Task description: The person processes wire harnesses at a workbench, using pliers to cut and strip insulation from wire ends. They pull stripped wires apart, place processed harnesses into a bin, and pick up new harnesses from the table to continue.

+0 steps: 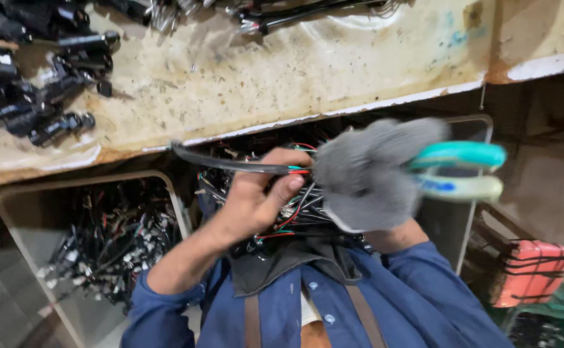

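Note:
My bare left hand (259,196) pinches a black sheathed cable (227,164) near its end, where red and green inner wires (298,171) stick out. The cable runs left and slightly up from my fingers. My right hand (365,174), in a grey knit glove, grips a pair of pliers (459,171) with teal and pale handles, its jaws hidden behind the glove at the cable's tip. Below both hands lies a bundle of black cables with coloured wires (295,216) on my lap.
A stained worn workbench (282,71) spans the top, with black connectors (37,84) piled at its left and cable ends at the back. A clear bin (30,219) of cut cable pieces sits lower left. A red crate (530,270) stands lower right.

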